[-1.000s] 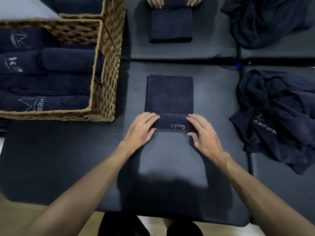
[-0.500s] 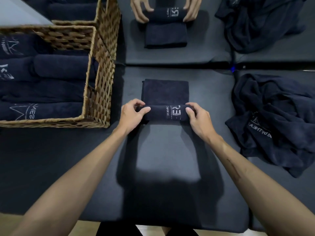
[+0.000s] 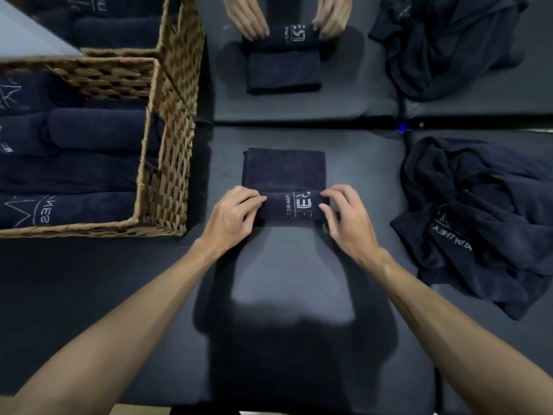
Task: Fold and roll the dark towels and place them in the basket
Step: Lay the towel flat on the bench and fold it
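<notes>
A dark folded towel (image 3: 284,172) lies on the black table in front of me, its near end rolled into a thick tube with white lettering on top. My left hand (image 3: 232,215) grips the left end of the roll. My right hand (image 3: 347,218) grips the right end, fingers curled over it. The flat unrolled part stretches away from me. A wicker basket (image 3: 167,175) stands at the left, holding several rolled dark towels (image 3: 89,133).
A heap of loose dark towels (image 3: 484,217) lies at the right. Across the table another person's hands (image 3: 248,16) roll a similar towel (image 3: 284,67). A second wicker basket (image 3: 182,34) and another dark pile (image 3: 449,40) sit at the back.
The roll has grown thicker and moved away from me as both hands turned it forward; the flat part is shorter. The person opposite has also rolled their towel further.
</notes>
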